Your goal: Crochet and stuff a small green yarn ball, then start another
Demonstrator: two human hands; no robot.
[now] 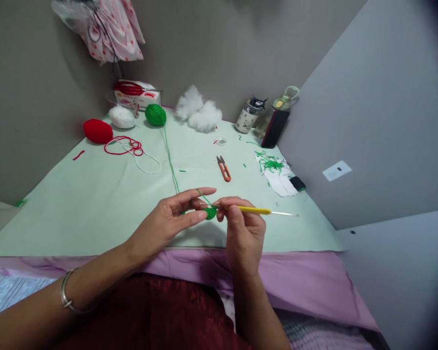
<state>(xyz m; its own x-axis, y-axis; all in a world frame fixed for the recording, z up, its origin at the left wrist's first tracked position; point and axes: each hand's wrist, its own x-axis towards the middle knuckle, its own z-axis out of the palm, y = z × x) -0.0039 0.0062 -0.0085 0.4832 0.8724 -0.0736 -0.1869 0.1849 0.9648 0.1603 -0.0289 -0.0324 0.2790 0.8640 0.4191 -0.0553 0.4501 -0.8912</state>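
Observation:
My left hand pinches a small green crochet piece between thumb and fingers, its index finger stretched out with green yarn running over it. In my right hand is a crochet hook with a yellow handle and metal ends, closed in the fingertips. The hook's left tip meets the green piece, though the exact stitch is too small to make out. From my left hand the yarn strand leads back across the table to a green yarn ball.
Orange thread snips lie beyond my hands. Red yarn and white yarn sit back left, near white stuffing. A pen cup, a bottle, a dark phone-like slab and green scraps are at right.

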